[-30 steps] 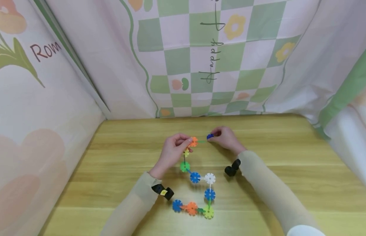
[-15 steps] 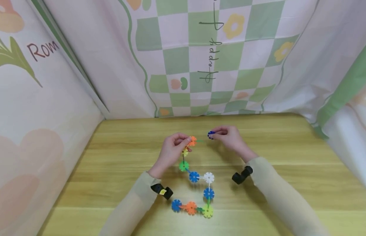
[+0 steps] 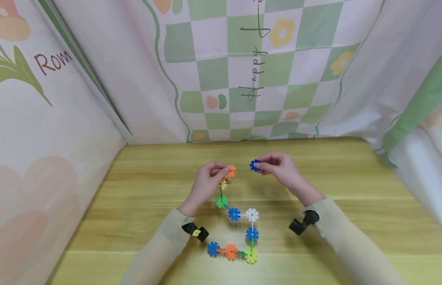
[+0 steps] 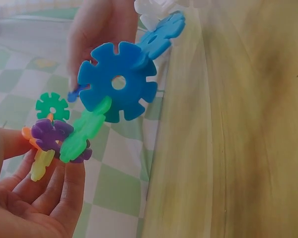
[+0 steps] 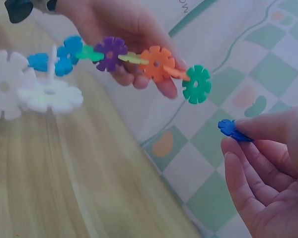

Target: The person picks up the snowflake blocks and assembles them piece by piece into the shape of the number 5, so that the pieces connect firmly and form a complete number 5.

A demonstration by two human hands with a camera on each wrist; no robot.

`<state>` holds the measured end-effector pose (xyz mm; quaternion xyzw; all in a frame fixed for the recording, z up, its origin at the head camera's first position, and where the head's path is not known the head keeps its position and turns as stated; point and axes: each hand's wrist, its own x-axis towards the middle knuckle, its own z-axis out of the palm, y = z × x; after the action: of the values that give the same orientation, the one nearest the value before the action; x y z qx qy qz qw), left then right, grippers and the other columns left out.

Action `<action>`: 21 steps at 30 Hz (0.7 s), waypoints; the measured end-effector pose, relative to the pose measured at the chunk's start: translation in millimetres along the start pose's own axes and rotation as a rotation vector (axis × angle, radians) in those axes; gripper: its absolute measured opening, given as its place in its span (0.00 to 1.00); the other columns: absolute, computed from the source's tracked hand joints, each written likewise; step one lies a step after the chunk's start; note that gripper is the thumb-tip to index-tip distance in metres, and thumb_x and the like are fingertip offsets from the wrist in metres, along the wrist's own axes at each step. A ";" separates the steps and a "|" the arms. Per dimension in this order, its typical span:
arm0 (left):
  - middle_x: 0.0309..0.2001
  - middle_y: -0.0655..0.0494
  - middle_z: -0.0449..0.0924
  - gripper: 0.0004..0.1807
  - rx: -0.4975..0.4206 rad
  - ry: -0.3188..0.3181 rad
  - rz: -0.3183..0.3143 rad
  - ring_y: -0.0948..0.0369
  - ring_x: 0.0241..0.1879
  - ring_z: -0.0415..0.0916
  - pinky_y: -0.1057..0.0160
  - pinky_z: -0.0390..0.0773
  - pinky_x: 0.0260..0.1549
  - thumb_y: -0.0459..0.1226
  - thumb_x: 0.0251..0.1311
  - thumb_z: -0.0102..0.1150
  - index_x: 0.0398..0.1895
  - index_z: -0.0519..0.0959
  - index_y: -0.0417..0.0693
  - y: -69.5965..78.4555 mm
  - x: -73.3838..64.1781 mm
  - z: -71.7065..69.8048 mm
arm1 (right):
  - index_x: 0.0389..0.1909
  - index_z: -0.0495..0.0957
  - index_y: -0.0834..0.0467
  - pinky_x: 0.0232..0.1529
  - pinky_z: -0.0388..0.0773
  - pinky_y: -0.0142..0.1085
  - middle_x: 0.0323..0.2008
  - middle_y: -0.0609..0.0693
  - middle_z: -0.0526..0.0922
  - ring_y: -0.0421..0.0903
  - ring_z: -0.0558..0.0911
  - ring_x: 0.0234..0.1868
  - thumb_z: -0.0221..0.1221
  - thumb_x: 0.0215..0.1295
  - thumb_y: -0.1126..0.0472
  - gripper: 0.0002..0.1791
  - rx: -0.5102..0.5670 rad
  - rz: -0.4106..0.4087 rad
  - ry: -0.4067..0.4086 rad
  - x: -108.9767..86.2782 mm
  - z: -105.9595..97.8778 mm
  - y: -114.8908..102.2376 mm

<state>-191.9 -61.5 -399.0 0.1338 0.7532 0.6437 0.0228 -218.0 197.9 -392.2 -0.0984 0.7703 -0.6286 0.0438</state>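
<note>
A long chain of toothed plastic snowflake discs, slotted into one another, runs from my left hand [image 3: 206,183] toward the near side of the table. The left thumb and fingers pinch it near its far end, at an orange disc [image 3: 231,171]. Beyond that orange disc a green disc [image 5: 196,84] forms the chain's tip, edge-on in the head view. My right hand [image 3: 282,169] pinches a loose dark blue disc [image 3: 254,165] between thumb and fingertips. A short gap separates this disc from the green one. Part of the chain is hidden behind the left fingers.
Nearer me the chain bends through a white disc [image 3: 252,215] and a yellow-green disc [image 3: 251,255] to a blue end disc [image 3: 213,249]. Under it lies a wooden table [image 3: 142,221]. A checked curtain [image 3: 242,75] hangs at the table's back edge.
My right wrist and forearm have swung out to the right and nearer me. The dark blue disc has turned to show its face. My left hand stays nearly still on the chain.
</note>
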 end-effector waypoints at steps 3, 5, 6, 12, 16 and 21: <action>0.36 0.48 0.86 0.10 -0.002 0.002 0.002 0.43 0.37 0.85 0.57 0.83 0.31 0.39 0.74 0.59 0.47 0.81 0.41 -0.3 -0.4 0.0 | 0.46 0.80 0.70 0.41 0.85 0.40 0.36 0.57 0.87 0.49 0.87 0.35 0.67 0.68 0.65 0.13 0.034 0.000 -0.003 -5.2 1.4 -3.4; 0.36 0.49 0.86 0.10 -0.004 0.002 0.005 0.42 0.37 0.85 0.51 0.83 0.33 0.39 0.74 0.58 0.47 0.81 0.41 -0.4 -0.6 -0.1 | 0.45 0.81 0.70 0.39 0.85 0.40 0.35 0.57 0.88 0.49 0.87 0.34 0.67 0.67 0.65 0.12 0.049 0.002 -0.005 -7.9 2.7 -5.1; 0.36 0.50 0.86 0.10 -0.005 0.003 0.006 0.41 0.37 0.85 0.50 0.83 0.33 0.39 0.74 0.58 0.47 0.81 0.41 -0.5 -0.6 -0.1 | 0.45 0.81 0.70 0.39 0.85 0.40 0.35 0.58 0.88 0.50 0.87 0.34 0.68 0.67 0.65 0.12 0.056 0.004 -0.005 -9.0 3.5 -5.8; 0.40 0.42 0.86 0.10 -0.010 0.001 0.014 0.46 0.35 0.86 0.62 0.83 0.31 0.39 0.74 0.58 0.47 0.81 0.41 -1.6 -0.2 0.5 | 0.46 0.80 0.72 0.41 0.86 0.45 0.35 0.60 0.88 0.51 0.88 0.33 0.68 0.68 0.63 0.15 0.072 0.030 -0.022 -12.8 11.3 -4.8; 0.38 0.48 0.86 0.09 -0.011 0.008 0.013 0.52 0.33 0.86 0.62 0.84 0.33 0.38 0.74 0.59 0.46 0.81 0.41 -2.3 -0.6 1.4 | 0.47 0.79 0.72 0.41 0.85 0.45 0.36 0.61 0.88 0.49 0.88 0.33 0.67 0.68 0.63 0.16 0.079 0.037 -0.025 -13.7 16.1 -3.5; 0.38 0.47 0.87 0.08 -0.008 0.011 0.026 0.52 0.33 0.86 0.58 0.85 0.36 0.38 0.73 0.59 0.46 0.81 0.41 -4.1 -0.9 3.5 | 0.47 0.79 0.72 0.40 0.85 0.40 0.37 0.60 0.88 0.48 0.88 0.33 0.67 0.69 0.63 0.16 0.090 0.033 -0.012 -14.2 19.5 -2.8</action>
<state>-191.0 -58.8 -403.7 0.1401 0.7490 0.6475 0.0109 -200.1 181.6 -394.3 -0.0874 0.7424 -0.6613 0.0632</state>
